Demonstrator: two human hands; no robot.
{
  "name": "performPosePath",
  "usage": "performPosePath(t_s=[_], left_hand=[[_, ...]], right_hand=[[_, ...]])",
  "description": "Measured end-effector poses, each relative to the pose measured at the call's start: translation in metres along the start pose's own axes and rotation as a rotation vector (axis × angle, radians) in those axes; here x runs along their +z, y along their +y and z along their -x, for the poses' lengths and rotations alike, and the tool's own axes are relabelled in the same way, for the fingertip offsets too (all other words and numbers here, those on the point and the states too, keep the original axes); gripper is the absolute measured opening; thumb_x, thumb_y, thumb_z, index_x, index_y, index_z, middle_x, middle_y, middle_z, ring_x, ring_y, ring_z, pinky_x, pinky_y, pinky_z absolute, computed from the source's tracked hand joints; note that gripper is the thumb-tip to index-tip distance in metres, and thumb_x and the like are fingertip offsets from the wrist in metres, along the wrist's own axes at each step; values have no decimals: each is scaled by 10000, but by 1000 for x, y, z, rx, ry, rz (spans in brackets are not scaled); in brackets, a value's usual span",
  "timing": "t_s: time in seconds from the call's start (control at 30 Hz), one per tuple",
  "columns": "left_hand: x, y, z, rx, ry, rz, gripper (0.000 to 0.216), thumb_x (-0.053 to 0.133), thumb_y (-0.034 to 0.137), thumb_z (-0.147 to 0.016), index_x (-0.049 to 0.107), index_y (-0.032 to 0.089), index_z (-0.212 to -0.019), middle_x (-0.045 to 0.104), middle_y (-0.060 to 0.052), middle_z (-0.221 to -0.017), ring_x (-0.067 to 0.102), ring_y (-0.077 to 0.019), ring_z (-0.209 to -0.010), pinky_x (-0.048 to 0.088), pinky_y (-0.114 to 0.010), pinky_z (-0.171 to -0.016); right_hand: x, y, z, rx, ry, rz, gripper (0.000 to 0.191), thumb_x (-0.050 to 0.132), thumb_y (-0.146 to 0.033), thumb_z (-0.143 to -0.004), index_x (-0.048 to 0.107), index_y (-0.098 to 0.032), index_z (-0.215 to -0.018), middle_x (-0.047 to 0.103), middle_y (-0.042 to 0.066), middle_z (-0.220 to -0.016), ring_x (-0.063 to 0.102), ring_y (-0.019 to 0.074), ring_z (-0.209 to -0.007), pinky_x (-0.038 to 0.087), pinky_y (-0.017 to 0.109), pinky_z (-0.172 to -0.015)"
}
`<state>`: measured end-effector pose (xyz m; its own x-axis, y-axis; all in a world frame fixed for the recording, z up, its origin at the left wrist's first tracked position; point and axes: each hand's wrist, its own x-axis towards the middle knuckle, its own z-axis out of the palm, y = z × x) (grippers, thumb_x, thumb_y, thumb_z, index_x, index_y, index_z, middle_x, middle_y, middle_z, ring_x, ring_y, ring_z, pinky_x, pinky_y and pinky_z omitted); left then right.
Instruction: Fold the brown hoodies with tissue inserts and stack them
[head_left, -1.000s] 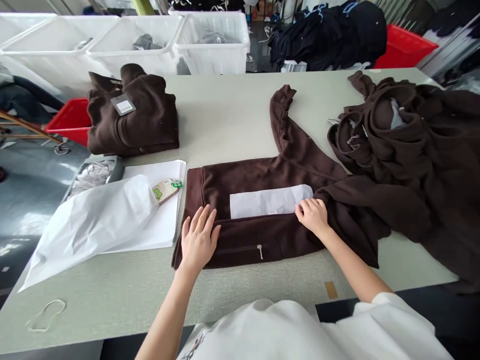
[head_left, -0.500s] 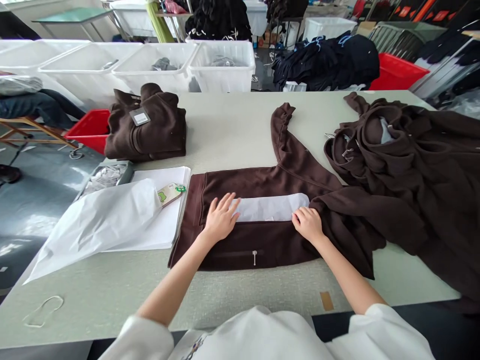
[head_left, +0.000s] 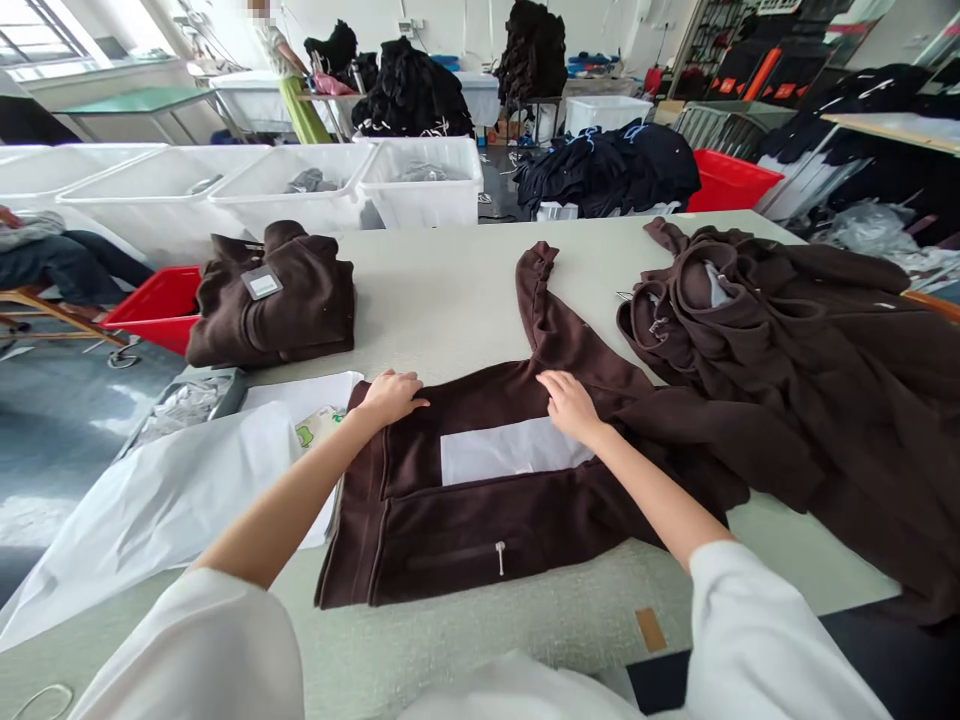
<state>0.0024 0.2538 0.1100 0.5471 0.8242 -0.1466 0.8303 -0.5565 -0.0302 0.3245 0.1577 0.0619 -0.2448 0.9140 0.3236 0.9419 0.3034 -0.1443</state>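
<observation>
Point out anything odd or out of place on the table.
A flat, pale item with green markings beside the crumpled white sheet looks out of place: possibly a phone, lying near the spread brown fabric garment.

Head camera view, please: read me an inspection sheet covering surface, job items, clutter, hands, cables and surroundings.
Surface: pale table, brown patch near its front edge.
Job's things: brown garment laid out, white strip on it.
Clutter: folded brown stack far left, brown heap right, white sheet and grey tray left, cord loop near left.
Hands: left hand at the garment's far edge; right hand by the strip's right end; grip on cloth unclear.
Cables: nothing certain; any at the back are too small to tell.
Surroundings: white bins, red bins, dark clothes pile, standing person, seated person.
</observation>
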Motion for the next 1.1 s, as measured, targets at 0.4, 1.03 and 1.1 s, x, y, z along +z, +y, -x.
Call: performPosePath(t_s=[0.4, 1.03, 1.1], left_hand=[[29, 17, 130, 141, 137, -78, 262, 412, 58, -793, 609, 193, -904, 537, -98, -884, 503, -249, -879, 403, -365, -724], [46, 12, 173, 19, -78, 199, 620, 451, 31, -651, 567, 261, -1214, 520, -76, -1061, 496, -230, -1011, 435, -349, -840], [36, 17, 169, -12, -81, 309, 492, 449, 102, -729, 584, 236, -1182, 539, -67, -1085, 532, -206, -988, 449, -316, -844]], right_hand=[[-38, 27, -23, -225, -143, 340, 199, 486, -115, -739, 621, -107, -885, 610, 105, -816, 495, 215, -828, 276, 352, -851], [-47, -34, 62, -11, -501, 187, 134, 522, -177, -736, 630, -166, -659, 544, 84, -862, 502, 194, -827, 368, 297, -649], [-38, -46, 50, 0, -364, 114, 253, 461, -220, -821, 635, -162, -647, 546, 94, -869, 505, 196, -826, 395, 300, -655]])
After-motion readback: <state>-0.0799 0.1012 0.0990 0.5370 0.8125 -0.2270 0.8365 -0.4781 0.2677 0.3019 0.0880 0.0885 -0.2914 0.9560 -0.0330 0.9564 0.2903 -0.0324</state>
